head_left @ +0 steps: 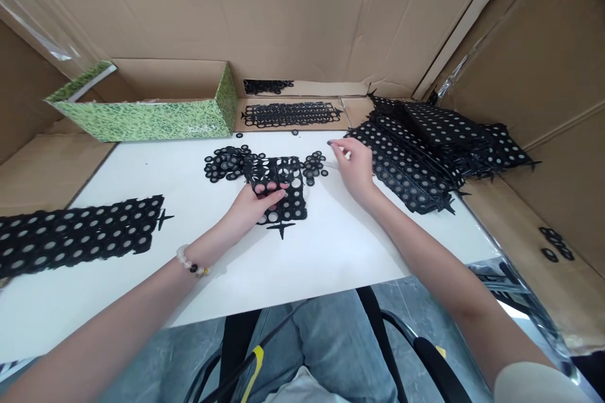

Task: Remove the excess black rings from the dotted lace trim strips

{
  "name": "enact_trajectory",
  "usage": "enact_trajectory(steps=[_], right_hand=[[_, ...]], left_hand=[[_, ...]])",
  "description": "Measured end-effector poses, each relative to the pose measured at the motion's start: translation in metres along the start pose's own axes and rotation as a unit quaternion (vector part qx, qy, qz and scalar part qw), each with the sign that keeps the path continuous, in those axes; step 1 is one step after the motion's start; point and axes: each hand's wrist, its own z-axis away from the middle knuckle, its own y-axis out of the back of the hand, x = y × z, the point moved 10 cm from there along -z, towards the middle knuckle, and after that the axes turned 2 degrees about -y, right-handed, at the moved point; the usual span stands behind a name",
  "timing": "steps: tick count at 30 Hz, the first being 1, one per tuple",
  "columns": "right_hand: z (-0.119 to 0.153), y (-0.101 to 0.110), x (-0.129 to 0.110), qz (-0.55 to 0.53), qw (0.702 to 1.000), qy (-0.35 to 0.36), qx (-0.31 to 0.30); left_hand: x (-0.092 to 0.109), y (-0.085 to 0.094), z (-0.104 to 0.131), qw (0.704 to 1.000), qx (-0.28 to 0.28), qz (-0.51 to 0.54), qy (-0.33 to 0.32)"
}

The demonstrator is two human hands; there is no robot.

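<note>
Left hand (259,198): fingers beneath and thumb on top, pinching a black perforated sheet (297,200) over the middle of the white tabletop (293,264). The sheet's long axis appears to run from near to far; its star-shaped tab (282,227) points toward the person. Rows of round openings pierce it, some showing white, the far part more open and lattice-like. Right hand (332,143): thumb and forefinger pressed together at the tips; whether they grip anything is unclear. Loose black rings (225,162) lie left of the sheet, a smaller cluster (313,167) right. Farther right, stacked sheets (406,164).
</note>
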Motion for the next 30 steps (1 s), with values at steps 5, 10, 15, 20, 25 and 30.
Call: enact_trajectory(steps=[5,10,15,20,25,30], right_hand=[[0.013,-0.03,-0.024,0.105,0.984,0.08,-0.117],[0.036,-0.017,-0.088,-0.026,0.97,0.204,-0.129],[0.063,-0.044,-0.113,-0.008,0.939,0.261,-0.226],[0.066,-0.052,-0.109,-0.002,0.931,0.259,-0.257],[0.061,-0.049,-0.103,-0.027,0.942,0.202,-0.267],[0.056,-0.051,-0.093,-0.073,0.949,0.141,-0.272]], left_hand=[[0.001,-0.001,0.002,0.998,-0.002,0.054,0.03],[0.0,-0.008,0.004,0.993,-0.049,0.078,0.069],[0.0,-0.002,0.001,0.993,-0.031,0.106,0.048],[0.001,-0.008,0.002,0.993,-0.062,0.093,0.04],[0.008,-0.011,0.002,0.995,-0.084,0.043,0.019],[0.001,-0.013,0.002,0.995,-0.091,-0.026,0.024]])
